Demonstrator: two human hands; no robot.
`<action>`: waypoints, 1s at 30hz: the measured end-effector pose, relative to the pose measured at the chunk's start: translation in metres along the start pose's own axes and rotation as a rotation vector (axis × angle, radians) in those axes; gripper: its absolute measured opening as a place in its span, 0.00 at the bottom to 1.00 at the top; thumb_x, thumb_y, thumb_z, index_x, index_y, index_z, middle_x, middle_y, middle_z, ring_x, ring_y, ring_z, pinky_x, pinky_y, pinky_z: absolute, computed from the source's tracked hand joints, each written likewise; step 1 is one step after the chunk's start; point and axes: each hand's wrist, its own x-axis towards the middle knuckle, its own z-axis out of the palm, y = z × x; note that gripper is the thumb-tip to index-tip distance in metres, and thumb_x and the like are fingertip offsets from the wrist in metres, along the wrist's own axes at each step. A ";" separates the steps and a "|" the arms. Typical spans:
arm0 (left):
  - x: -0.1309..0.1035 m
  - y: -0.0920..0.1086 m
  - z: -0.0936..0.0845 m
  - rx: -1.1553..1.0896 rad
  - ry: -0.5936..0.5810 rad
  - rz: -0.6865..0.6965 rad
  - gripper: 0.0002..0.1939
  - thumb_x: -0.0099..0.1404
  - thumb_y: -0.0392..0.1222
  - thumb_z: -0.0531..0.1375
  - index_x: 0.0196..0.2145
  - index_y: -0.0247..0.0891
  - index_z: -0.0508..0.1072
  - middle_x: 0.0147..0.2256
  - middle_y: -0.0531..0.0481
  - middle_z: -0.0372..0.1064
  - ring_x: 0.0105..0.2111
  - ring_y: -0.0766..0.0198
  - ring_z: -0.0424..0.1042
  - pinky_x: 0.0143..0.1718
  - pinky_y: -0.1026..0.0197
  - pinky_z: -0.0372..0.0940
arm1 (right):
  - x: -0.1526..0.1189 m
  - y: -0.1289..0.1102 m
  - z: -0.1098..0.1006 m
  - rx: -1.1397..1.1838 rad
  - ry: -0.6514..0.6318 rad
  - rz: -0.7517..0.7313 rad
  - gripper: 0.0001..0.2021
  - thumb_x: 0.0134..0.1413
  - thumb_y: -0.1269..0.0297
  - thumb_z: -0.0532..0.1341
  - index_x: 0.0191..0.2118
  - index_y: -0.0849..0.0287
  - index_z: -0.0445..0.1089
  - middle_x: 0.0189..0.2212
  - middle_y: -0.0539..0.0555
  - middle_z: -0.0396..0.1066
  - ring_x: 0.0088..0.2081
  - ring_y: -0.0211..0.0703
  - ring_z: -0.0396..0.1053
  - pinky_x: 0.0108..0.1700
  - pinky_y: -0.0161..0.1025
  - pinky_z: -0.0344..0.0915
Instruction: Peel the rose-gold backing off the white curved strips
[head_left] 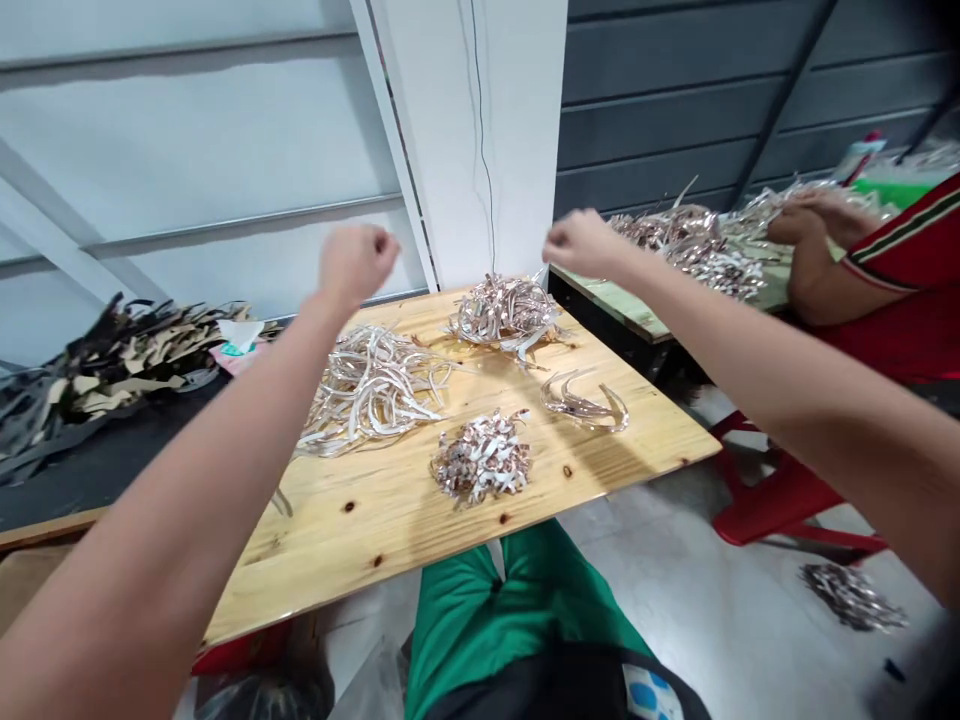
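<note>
My left hand [358,262] is raised above the back left of the wooden table [322,540], fingers curled closed; whether it holds anything is too small to tell. My right hand [577,243] is up over the table's back right corner, also closed, with a faint thin tip below the fingers. Beneath and between them lies a pile of shiny pinkish strips [506,312]. Long pale strips [371,390] spread out on the left. Nearer the front edge sits a heap of short metallic pieces [484,458], and a few curved strips [585,402] lie to its right.
Dark and tan strips [120,360] cover a black surface at left. At right, a person in a red sleeve [911,250] works at another table bearing shiny strips [690,245]. A red stool [787,505] and a strip bundle [851,595] are below on the floor.
</note>
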 end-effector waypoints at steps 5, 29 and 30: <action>-0.062 0.077 0.077 -0.472 -0.239 0.169 0.15 0.69 0.45 0.53 0.34 0.36 0.75 0.26 0.46 0.71 0.28 0.56 0.69 0.36 0.57 0.60 | -0.113 0.024 0.056 0.077 -0.287 0.186 0.17 0.59 0.56 0.66 0.25 0.62 0.77 0.21 0.59 0.76 0.26 0.52 0.75 0.29 0.41 0.64; -0.129 0.123 0.174 -1.463 -0.219 -0.072 0.24 0.65 0.57 0.65 0.53 0.47 0.64 0.30 0.54 0.65 0.25 0.60 0.65 0.26 0.57 0.61 | -0.050 -0.088 0.142 1.108 -0.079 0.573 0.11 0.46 0.57 0.63 0.23 0.51 0.60 0.13 0.44 0.59 0.13 0.38 0.56 0.16 0.34 0.50; -0.130 0.121 0.174 -1.447 -0.146 -0.111 0.17 0.70 0.57 0.60 0.49 0.47 0.65 0.32 0.51 0.67 0.29 0.57 0.68 0.30 0.54 0.64 | -0.045 -0.101 0.152 1.161 -0.095 0.561 0.12 0.46 0.57 0.64 0.23 0.51 0.59 0.13 0.44 0.59 0.13 0.38 0.56 0.15 0.34 0.50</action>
